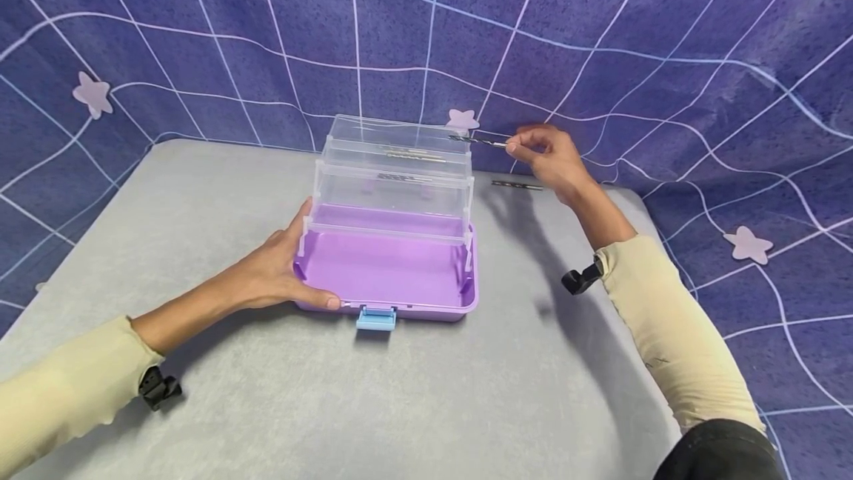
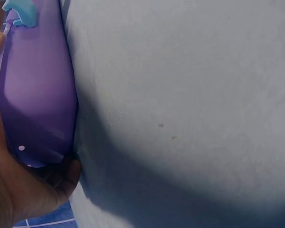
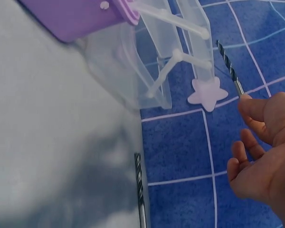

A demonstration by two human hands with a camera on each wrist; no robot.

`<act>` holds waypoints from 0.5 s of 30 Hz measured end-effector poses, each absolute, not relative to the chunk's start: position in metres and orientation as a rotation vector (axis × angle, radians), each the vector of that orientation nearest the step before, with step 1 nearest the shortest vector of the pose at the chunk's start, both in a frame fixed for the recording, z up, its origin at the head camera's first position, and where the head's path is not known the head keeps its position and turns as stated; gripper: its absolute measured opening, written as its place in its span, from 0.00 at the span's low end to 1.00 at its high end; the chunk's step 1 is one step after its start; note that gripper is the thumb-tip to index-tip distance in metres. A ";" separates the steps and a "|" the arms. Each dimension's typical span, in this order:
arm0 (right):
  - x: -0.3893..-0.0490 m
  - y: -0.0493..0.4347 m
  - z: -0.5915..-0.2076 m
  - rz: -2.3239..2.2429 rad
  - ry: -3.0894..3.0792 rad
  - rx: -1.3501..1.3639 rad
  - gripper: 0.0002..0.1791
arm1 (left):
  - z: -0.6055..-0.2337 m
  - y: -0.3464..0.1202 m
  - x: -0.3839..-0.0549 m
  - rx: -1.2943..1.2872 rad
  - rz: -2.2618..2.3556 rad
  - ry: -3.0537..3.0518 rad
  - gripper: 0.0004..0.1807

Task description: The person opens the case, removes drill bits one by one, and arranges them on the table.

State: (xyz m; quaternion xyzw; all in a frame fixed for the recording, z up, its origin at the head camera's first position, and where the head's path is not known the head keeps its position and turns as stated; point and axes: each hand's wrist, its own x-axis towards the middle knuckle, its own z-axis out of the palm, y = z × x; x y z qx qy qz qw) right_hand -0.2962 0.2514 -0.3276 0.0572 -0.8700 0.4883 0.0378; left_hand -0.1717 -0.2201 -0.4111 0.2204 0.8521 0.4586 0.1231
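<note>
A purple toolbox [image 1: 386, 267] stands unfolded on the table, its clear tiered trays [image 1: 393, 193] raised above the base. My left hand [image 1: 280, 269] grips the box at its left end, the thumb along the front rim. In the left wrist view, fingers curl round the end of the purple base [image 2: 38, 90]. Between thumb and fingertips, my right hand [image 1: 549, 161] pinches a drill bit [image 1: 476, 141] by its shank, fluted tip pointing left, over the top tray's right end. Another drill bit [image 1: 516, 185] lies on the table below that hand. Several drill bits [image 1: 416, 157] show in the trays.
A light blue latch [image 1: 376, 318] hangs at the box's front. Behind the grey table [image 1: 426, 398] rises a blue-purple cloth [image 1: 400, 43] with grid lines and stars. A black strap piece [image 1: 581, 278] juts from the right sleeve.
</note>
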 end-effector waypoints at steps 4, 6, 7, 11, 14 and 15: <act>-0.292 0.262 -0.328 1.528 -2.646 0.152 0.13 | -0.412 -0.220 -0.172 0.647 1.325 2.502 0.93; -0.290 0.266 -0.329 1.554 -2.624 0.143 0.11 | -0.412 -0.220 -0.172 0.648 1.318 2.508 0.93; -0.289 0.269 -0.329 1.565 -2.614 0.142 0.11 | -0.412 -0.220 -0.172 0.648 1.313 2.514 0.92; -0.286 0.278 -0.329 1.571 -2.592 0.128 0.11 | -0.412 -0.220 -0.172 0.644 1.309 2.515 0.92; -0.284 0.285 -0.331 1.567 -2.586 0.106 0.12 | -0.411 -0.221 -0.171 0.630 1.303 2.515 0.93; -0.284 0.287 -0.332 1.569 -2.584 0.098 0.12 | -0.411 -0.221 -0.170 0.627 1.299 2.517 0.93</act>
